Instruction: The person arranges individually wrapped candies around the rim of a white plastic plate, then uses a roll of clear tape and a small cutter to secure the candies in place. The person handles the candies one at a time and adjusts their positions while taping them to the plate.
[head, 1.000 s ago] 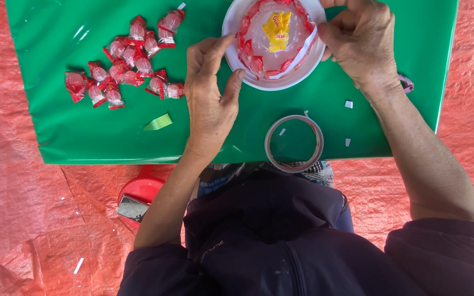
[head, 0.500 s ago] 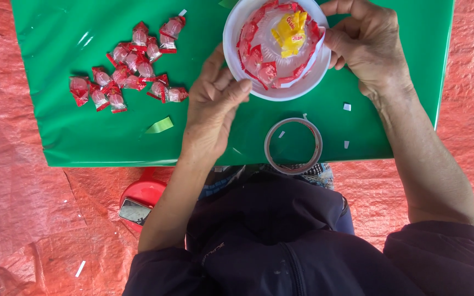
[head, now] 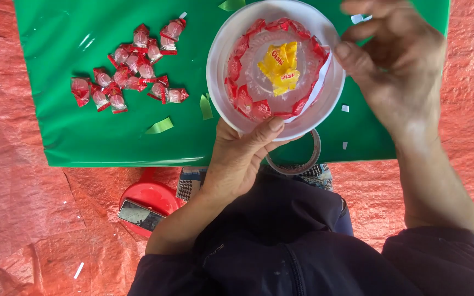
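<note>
Bowl, white and round, sits over the green sheet, ringed inside with red candies around a yellow wrapper. The left hand grips its near rim, thumb on the edge. The right hand hovers at the far-right rim, fingers loosely curled, apparently holding nothing. More loose candies lie left; a tape roll lies just below.

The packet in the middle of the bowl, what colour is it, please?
Yellow packet, head view.

head-worn camera, looking straight down, close over green sheet
</note>
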